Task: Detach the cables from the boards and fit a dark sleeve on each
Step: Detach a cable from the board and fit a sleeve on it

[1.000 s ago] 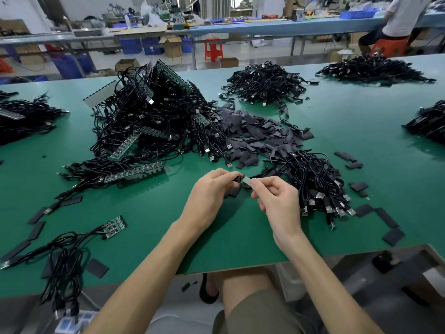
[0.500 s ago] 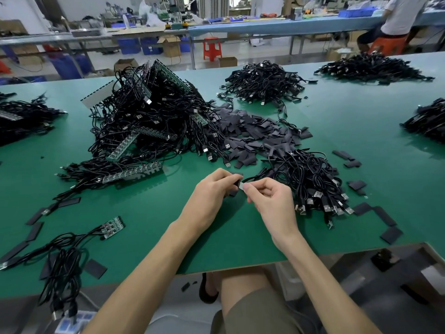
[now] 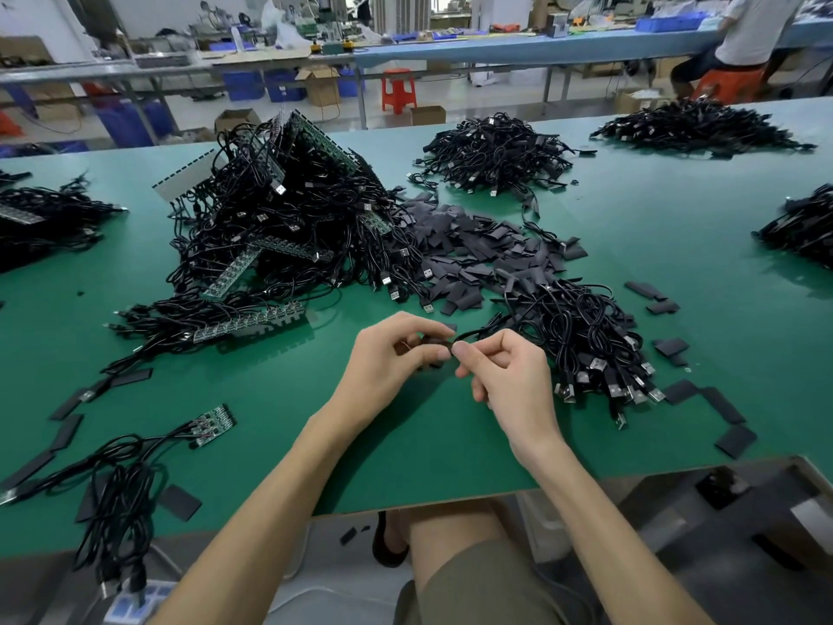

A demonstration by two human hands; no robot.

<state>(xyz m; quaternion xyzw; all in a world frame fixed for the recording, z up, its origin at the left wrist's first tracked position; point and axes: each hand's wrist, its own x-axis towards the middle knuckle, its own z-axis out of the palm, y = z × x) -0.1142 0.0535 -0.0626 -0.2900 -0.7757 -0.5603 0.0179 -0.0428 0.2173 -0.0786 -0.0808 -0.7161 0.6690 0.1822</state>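
The green desk (image 3: 631, 245) carried far more unfinished work than finished, by my reading. Its biggest mass was the tangled heap of cables (image 3: 288, 218) left of centre, still plugged into green boards (image 3: 234, 272); none of that had been detached. Just right of it spread the stock of loose dark sleeves (image 3: 469, 245), a large supply not yet used.

Nearer me, beside my right side, sat a smaller bundle of free cables (image 3: 586, 349) with its plugs fanned toward the desk edge. I took it for the done lot, though I could not tell whether every one wore a sleeve. At lower left a small board (image 3: 214, 424) still had its few cables attached.

My left grip (image 3: 387, 358) was closed in a pinch on one sleeve (image 3: 432, 342), held just above the desk in front of me. My right grip (image 3: 509, 376) pinched the end of a single cable (image 3: 473, 333) between thumb and forefinger, right against the sleeve, and the cable trailed off toward the bundle. I judged the sleeve to be going on but not yet seated; the fingers hid the joint.
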